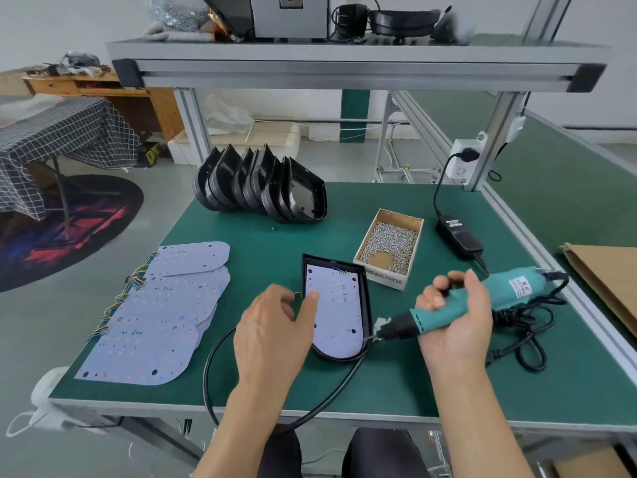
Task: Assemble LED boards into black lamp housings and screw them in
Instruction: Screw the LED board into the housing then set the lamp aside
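Our left hand [275, 326] rests loosely spread, fingertips touching the LED board [336, 312] seated in the black housing [367, 298] mid-table; our right hand [455, 315] grips the teal screwdriver [458, 305] at the housing's right edge.

Under both hands lies a dark green table mat [275, 236]. The right hand [455, 315] wraps a teal electric screwdriver [482, 298] with a black nose and a white label. At the left hand's [275, 326] fingertips sits a black lamp housing [368, 305] holding a pale lilac LED board [336, 305] — speckled with red and orange dots. Left of that hand, matching boards [162, 312] trail yellow-and-blue wires. Beyond the right hand — a tan cardboard box [389, 243] of silver screws.
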`<act>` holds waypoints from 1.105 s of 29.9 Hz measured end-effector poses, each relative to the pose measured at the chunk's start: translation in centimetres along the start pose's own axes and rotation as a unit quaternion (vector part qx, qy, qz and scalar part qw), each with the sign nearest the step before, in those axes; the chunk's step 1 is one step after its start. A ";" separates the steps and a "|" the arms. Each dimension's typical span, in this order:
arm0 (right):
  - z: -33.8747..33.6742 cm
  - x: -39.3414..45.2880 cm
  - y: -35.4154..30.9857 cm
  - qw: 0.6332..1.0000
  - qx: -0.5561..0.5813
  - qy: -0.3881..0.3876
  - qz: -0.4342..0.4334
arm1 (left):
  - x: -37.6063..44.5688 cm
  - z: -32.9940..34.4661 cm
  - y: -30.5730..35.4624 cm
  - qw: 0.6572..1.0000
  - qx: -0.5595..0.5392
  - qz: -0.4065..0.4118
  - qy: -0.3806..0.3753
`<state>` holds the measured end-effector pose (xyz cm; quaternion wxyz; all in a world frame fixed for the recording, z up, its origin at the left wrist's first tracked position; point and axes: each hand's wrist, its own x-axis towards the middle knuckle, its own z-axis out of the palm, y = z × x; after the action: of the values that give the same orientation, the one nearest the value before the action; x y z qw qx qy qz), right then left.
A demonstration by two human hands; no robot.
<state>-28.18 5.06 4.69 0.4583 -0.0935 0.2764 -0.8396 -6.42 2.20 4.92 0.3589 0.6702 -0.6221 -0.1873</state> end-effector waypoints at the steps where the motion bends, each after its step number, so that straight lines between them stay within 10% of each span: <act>1: -0.6 0.1 0.1 1.000 0.001 0.001 0.006 | 0.7 0.0 0.7 0.999 -0.017 0.038 0.014; 11: -2.2 0.5 0.6 0.999 0.032 0.001 0.033 | 9.8 10.2 10.7 0.912 0.166 0.317 -0.201; 33: -2.0 0.5 0.8 0.999 0.019 0.010 0.040 | 11.3 15.3 12.8 0.859 0.275 0.288 -0.321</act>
<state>-28.68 5.04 2.55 0.4901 -0.0651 0.2690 -0.8266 -24.28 -12.15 6.01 -0.0212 0.4350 -0.8944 -0.1015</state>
